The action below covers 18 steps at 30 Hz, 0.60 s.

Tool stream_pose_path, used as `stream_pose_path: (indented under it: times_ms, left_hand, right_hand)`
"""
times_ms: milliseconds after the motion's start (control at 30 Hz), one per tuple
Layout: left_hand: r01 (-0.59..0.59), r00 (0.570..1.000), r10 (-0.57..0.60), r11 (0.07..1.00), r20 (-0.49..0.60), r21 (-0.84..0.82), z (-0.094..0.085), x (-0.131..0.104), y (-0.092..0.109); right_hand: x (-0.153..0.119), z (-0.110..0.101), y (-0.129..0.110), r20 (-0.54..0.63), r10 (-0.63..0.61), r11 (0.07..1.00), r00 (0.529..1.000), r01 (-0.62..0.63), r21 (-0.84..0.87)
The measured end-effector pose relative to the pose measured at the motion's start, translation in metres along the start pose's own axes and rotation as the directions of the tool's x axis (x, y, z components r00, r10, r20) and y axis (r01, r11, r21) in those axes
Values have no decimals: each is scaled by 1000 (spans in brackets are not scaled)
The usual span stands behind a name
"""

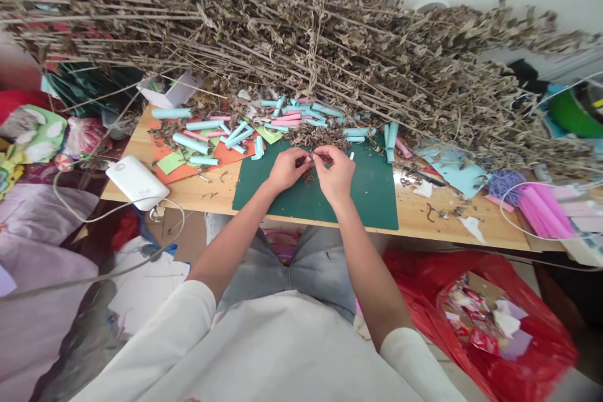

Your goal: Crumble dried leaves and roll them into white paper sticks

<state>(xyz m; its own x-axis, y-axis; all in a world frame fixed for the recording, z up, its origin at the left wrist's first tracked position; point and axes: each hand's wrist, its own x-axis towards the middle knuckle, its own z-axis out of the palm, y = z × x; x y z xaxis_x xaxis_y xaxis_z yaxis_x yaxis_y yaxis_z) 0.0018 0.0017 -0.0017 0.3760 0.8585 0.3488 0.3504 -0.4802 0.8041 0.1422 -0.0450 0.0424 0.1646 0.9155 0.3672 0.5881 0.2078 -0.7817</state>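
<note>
Over the dark green mat, my left hand and my right hand almost meet at the fingertips. The fingers of my left hand are closed on a small pink piece. My right hand is pinched beside it; what it holds, if anything, is too small to make out. Crumbled dried leaves lie just beyond my fingers. Blue paper rolls and pink paper rolls are scattered behind the mat and to its left.
Dried leafy stalks cover the back of the wooden table. A white power bank with a cable lies at the left. Blue paper and purple string are at the right. A red rubbish bag stands below.
</note>
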Motion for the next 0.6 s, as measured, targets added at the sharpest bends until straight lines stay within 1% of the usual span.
stream_pose_path:
  times_ms: [100,167,367,433,533,600]
  left_hand:
    - [-4,1000,4,1000,-6,11,0,0,0]
    - [-4,1000,4,1000,-8,19,0,0,0]
    - [-13,1000,13,999,-4,41,1,-1,-2]
    - [-8,1000,8,999,-8,37,1,-1,-2]
    - [-6,1000,6,1000,-1,24,1,0,-1]
    - [-10,1000,10,1000,0,20,1,0,-2]
  right_hand:
    - [0,-2,3,54,-73,995,996,76,-59]
    - [0,-5,3,90,-106,992,990,112,-63]
    - [1,-7,-1,169,-140,987,976,151,-52]
    - [1,-7,0,140,-150,986,979,159,-57]
    - [-2,-7,2,23,-129,990,991,130,-58]
    - [-5,-6,3,-3,-108,992,994,107,-71]
